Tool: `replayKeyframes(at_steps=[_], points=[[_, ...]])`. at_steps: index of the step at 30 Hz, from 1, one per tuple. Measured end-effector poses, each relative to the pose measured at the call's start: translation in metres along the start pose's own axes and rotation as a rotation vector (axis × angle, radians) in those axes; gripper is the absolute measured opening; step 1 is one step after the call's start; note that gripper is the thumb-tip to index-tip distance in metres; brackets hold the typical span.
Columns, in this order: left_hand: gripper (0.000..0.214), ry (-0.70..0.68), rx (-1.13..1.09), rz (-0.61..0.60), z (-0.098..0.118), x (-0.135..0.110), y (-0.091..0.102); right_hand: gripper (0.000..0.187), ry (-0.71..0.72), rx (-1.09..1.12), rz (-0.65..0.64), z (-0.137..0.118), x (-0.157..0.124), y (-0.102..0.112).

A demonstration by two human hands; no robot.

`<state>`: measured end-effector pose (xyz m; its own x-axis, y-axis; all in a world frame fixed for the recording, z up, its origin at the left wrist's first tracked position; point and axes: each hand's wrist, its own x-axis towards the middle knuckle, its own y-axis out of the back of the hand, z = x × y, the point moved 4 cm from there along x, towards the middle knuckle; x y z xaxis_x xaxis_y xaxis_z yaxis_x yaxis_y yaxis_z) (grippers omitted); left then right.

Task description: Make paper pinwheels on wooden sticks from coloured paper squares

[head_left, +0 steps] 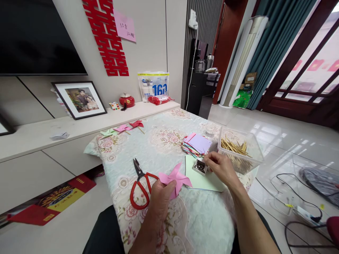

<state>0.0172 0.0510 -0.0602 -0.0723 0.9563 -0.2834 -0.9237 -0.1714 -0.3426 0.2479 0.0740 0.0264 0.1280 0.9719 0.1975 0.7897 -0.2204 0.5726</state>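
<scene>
My left hand (160,197) is closed on a folded pink paper pinwheel (176,178), thumb pressed at its middle, just above the quilted table cover (164,141). My right hand (221,165) reaches with pinched fingers into a small open box of pins (200,166); whether a pin is between the fingers is hidden. The box rests on a pale green sheet of paper (201,178). Red-handled scissors (140,183) lie left of the pinwheel.
A stack of coloured paper squares (197,144) and a clear tub of wooden sticks (238,150) sit at the right. Three finished pinwheels (123,129) lie at the far edge. A low cabinet (39,134) runs along the wall; cables (299,208) lie on the floor.
</scene>
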Motion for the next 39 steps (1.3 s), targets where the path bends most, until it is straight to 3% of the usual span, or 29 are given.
replayKeyframes(at_steps=[6,17,27,39], points=[[0.025,0.018,0.018,0.008,-0.002,0.002,0.003,0.023,0.181,-0.336,-0.166,-0.013,-0.009,0.003],[0.024,0.02,0.03,0.008,-0.001,0.001,0.002,0.023,0.146,-0.631,-0.16,-0.013,-0.006,-0.014],[0.025,0.003,0.028,0.007,0.004,-0.001,-0.002,0.021,0.083,-0.654,-0.097,-0.011,0.0,-0.029],[0.021,0.025,0.034,0.009,0.01,-0.006,-0.003,0.024,0.146,-0.55,-0.169,-0.003,-0.001,-0.019]])
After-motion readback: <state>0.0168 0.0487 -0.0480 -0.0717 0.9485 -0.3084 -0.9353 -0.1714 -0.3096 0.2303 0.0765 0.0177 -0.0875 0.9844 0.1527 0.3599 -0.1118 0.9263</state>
